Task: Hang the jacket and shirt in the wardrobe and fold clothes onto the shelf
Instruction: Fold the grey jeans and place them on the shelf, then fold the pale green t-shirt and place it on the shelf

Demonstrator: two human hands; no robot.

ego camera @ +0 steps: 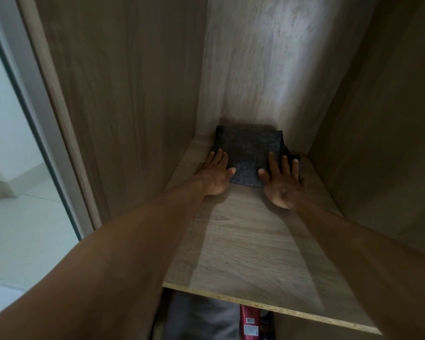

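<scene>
Wooden walls stand round a shelf (243,253), and a folded dark cloth (248,153) lies far back on it. At its near corners the left hand (216,173) and the right hand (282,182) lie flat and open, one each side, gripping nothing; in the dim light the fingers seem to rest on it. I think this is the putting-away step, so next the hands should lift off softly without dragging it.

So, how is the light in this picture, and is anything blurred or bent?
Head view: dim overall; a bright patch on the pale wooden back panel; a lit band down the wooden shelf between arm shadows; the folded dark grey garment is legible; the grey door frame at left bows from wide-angle distortion.
</scene>
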